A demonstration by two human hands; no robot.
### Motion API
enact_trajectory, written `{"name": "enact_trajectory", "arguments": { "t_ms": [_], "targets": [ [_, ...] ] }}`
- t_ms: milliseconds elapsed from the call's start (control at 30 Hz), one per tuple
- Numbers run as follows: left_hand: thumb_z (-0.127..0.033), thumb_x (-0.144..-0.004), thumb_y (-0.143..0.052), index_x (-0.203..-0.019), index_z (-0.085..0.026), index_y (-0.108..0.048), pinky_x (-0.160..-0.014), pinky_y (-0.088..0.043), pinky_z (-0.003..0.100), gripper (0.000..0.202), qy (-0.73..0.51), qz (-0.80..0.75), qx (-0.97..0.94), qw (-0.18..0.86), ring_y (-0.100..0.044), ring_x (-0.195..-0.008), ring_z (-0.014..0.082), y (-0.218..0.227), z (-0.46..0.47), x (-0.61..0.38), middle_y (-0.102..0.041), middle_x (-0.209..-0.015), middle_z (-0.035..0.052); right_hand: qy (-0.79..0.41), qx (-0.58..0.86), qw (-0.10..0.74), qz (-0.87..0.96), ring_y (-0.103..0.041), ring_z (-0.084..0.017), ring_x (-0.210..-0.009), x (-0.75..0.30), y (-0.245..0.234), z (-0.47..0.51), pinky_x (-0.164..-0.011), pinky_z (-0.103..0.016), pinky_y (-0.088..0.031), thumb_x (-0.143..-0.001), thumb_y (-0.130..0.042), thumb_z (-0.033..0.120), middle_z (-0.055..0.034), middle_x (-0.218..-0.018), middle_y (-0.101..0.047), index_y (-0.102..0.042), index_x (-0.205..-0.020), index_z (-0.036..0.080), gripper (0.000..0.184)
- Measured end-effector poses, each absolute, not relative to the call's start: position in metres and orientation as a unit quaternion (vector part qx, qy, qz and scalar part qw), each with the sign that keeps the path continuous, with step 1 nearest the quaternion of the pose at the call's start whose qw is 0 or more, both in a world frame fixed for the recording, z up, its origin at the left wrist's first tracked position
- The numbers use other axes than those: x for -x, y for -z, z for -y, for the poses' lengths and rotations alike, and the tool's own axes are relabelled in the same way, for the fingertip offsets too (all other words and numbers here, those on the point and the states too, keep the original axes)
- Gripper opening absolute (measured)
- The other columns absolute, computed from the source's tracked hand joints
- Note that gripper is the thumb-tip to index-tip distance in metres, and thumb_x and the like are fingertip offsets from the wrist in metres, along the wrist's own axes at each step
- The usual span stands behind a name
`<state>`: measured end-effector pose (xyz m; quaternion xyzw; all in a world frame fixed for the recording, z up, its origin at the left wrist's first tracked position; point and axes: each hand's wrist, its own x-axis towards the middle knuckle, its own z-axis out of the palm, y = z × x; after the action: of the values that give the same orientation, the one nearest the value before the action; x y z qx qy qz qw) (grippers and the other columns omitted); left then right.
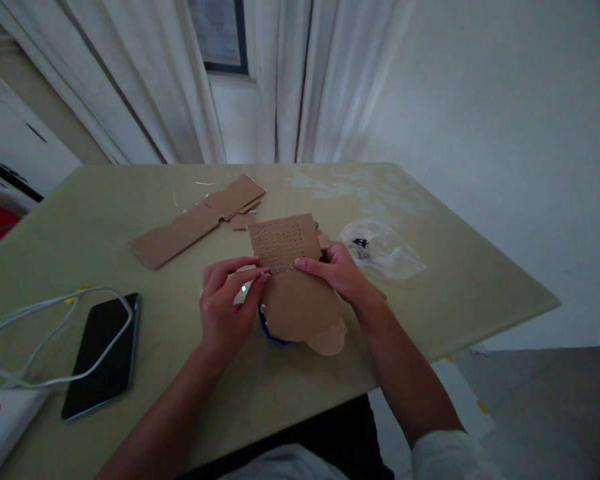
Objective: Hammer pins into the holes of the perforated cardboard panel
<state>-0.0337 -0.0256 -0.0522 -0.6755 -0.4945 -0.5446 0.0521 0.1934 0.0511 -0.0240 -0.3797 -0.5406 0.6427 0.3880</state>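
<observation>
A brown cardboard piece with a grid of small holes in its upper half sits near the table's front middle. My right hand grips its right edge, thumb on top, fingers behind. My left hand pinches something small and shiny at the row of holes on the card's left side; I cannot make out what it is. A blue object peeks out from under the cardboard's lower left edge.
Cardboard scraps lie further back on the beige table. A crumpled clear plastic bag lies to the right. A black phone, a white cable and a white device are at the left.
</observation>
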Motion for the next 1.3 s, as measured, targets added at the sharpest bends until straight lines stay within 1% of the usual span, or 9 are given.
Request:
{"name": "enact_trajectory", "arguments": {
  "t_ms": [167,333,500,567,700,800,967,1167,1300],
  "targets": [
    [-0.008,-0.102,-0.072,-0.11,-0.023,-0.076,-0.098,-0.058,0.041,0.017,0.541,0.453,0.706,0.058,-0.075,-0.111,0.0227,0.055,0.025,0.036,-0.083,-0.121,0.008,-0.642,0.375,0.372,0.556,-0.079,-0.021,-0.085,-0.191,0.021,-0.051,-0.078,-0.034,-0.067,-0.073,-0.1,0.05,-0.0062,-0.106,-0.086,-0.079,-0.106,0.02,0.049],
    [-0.009,-0.106,-0.064,-0.113,-0.024,-0.07,-0.099,-0.057,0.041,0.017,0.567,0.445,0.692,0.031,-0.073,-0.108,0.0223,0.053,0.032,0.03,-0.085,-0.113,0.006,-0.64,0.381,0.368,0.556,-0.079,-0.021,-0.086,-0.19,0.022,-0.051,-0.076,-0.033,-0.066,-0.071,-0.101,0.048,-0.0064,-0.106,-0.085,-0.079,-0.107,0.019,0.051],
    [-0.022,-0.108,-0.064,-0.106,-0.023,-0.069,-0.095,-0.057,0.038,0.006,0.577,0.511,0.637,0.016,-0.073,-0.1,0.0217,0.05,0.03,0.035,-0.082,-0.104,0.0051,-0.643,0.385,0.391,0.534,-0.079,-0.02,-0.086,-0.191,0.027,-0.052,-0.078,-0.032,-0.065,-0.076,-0.098,0.049,-0.0058,-0.108,-0.086,-0.082,-0.109,0.02,0.047],
    [-0.031,-0.107,-0.066,-0.102,-0.021,-0.072,-0.088,-0.056,0.038,0.012,0.567,0.571,0.593,0.023,-0.072,-0.092,0.0222,0.052,0.022,0.047,-0.079,-0.098,0.0057,-0.641,0.387,0.407,0.523,-0.079,-0.02,-0.084,-0.191,0.028,-0.051,-0.076,-0.032,-0.065,-0.076,-0.098,0.048,-0.0064,-0.107,-0.087,-0.082,-0.107,0.02,0.044],
    [-0.043,-0.102,-0.067,-0.098,-0.022,-0.078,-0.078,-0.053,0.04,0.024,0.438,0.661,0.608,-0.035,-0.07,-0.079,0.0252,0.067,0.003,0.076,-0.08,-0.09,0.0072,-0.662,0.378,0.416,0.496,-0.08,-0.022,-0.081,-0.19,0.029,-0.051,-0.074,-0.034,-0.066,-0.076,-0.099,0.047,-0.0081,-0.105,-0.087,-0.082,-0.106,0.02,0.044],
    [-0.039,-0.096,-0.068,-0.092,-0.023,-0.078,-0.073,-0.05,0.041,0.019,0.332,0.705,0.625,-0.046,-0.068,-0.074,0.0285,0.081,-0.005,0.087,-0.079,-0.083,0.0087,-0.677,0.375,0.421,0.473,-0.08,-0.022,-0.078,-0.189,0.028,-0.051,-0.072,-0.035,-0.066,-0.075,-0.099,0.048,-0.0089,-0.103,-0.087,-0.082,-0.102,0.019,0.044],
    [-0.035,-0.095,-0.067,-0.091,-0.024,-0.075,-0.071,-0.047,0.04,0.014,0.26,0.736,0.622,-0.061,-0.068,-0.074,0.0307,0.091,-0.004,0.087,-0.077,-0.082,0.0098,-0.683,0.374,0.439,0.447,-0.082,-0.023,-0.084,-0.187,0.026,-0.05,-0.076,-0.035,-0.067,-0.072,-0.101,0.046,-0.0092,-0.11,-0.088,-0.082,-0.109,0.019,0.049],
    [-0.035,-0.096,-0.066,-0.091,-0.024,-0.072,-0.073,-0.048,0.04,0.013,0.248,0.739,0.625,-0.044,-0.068,-0.078,0.0307,0.094,-0.004,0.087,-0.075,-0.084,0.0104,-0.683,0.37,0.436,0.453,-0.084,-0.028,-0.093,-0.186,0.025,-0.05,-0.079,-0.038,-0.068,-0.074,-0.099,0.046,-0.0098,-0.104,-0.088,-0.081,-0.113,0.019,0.052],
    [-0.036,-0.097,-0.068,-0.092,-0.022,-0.075,-0.081,-0.052,0.043,0.016,0.314,0.701,0.64,-0.018,-0.068,-0.086,0.0309,0.084,-0.004,0.08,-0.077,-0.093,0.0119,-0.694,0.36,0.432,0.45,-0.083,-0.026,-0.086,-0.188,0.024,-0.05,-0.078,-0.038,-0.068,-0.073,-0.1,0.047,-0.0097,-0.102,-0.088,-0.082,-0.11,0.019,0.049]
  ]
}}
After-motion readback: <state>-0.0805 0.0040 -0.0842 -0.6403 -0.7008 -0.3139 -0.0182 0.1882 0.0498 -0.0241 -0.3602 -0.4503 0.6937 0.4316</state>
